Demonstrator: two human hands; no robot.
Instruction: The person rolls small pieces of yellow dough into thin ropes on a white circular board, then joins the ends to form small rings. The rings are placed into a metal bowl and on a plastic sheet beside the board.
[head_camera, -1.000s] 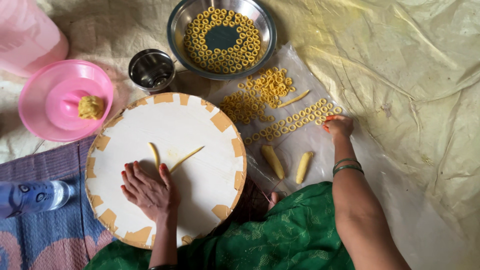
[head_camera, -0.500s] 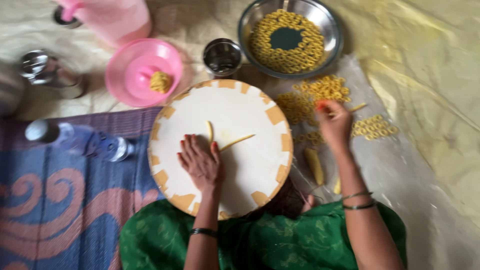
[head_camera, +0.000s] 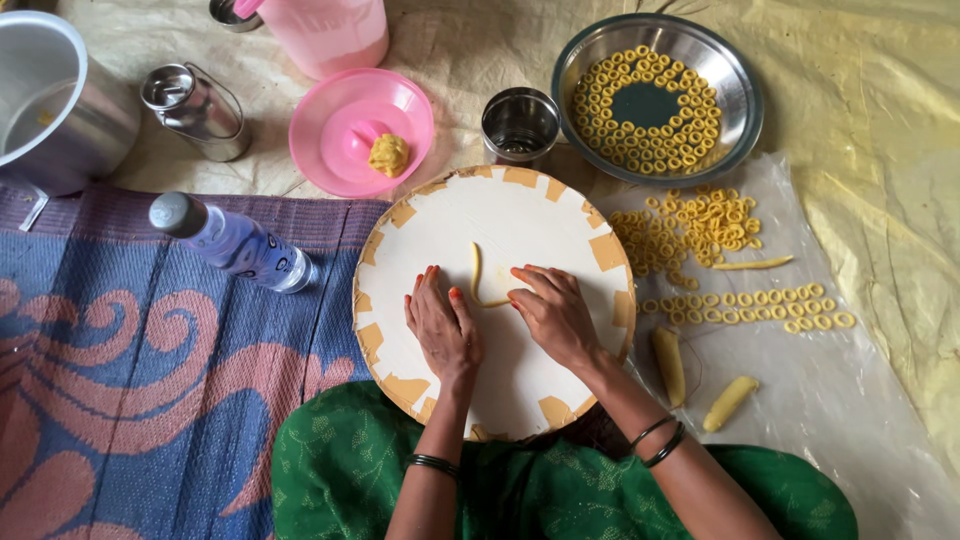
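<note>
A round white board (head_camera: 440, 225) with tan patches on its rim lies in front of me. Both hands rest flat on it. My left hand (head_camera: 442, 325) lies palm down beside a thin yellow dough strand (head_camera: 476, 280) that bends into a hook shape. My right hand (head_camera: 553, 312) touches the strand's lower end with its fingertips. Neither hand grips anything. Small yellow dough rings (head_camera: 700, 225) lie on a clear plastic sheet (head_camera: 840, 390) to the right, some in a row (head_camera: 760, 300).
A steel bowl (head_camera: 735, 70) of dough rings stands at the back right, a steel cup (head_camera: 519, 125) beside it. A pink dish (head_camera: 340, 120) holds a dough lump (head_camera: 388, 155). A plastic bottle (head_camera: 235, 243) lies on the blue mat. Two dough logs (head_camera: 668, 365) lie near my right arm.
My right hand came back from the rings on the plastic sheet to the board and now touches the strand. The two strands appear joined into one bent piece. The camera view shifted left.
</note>
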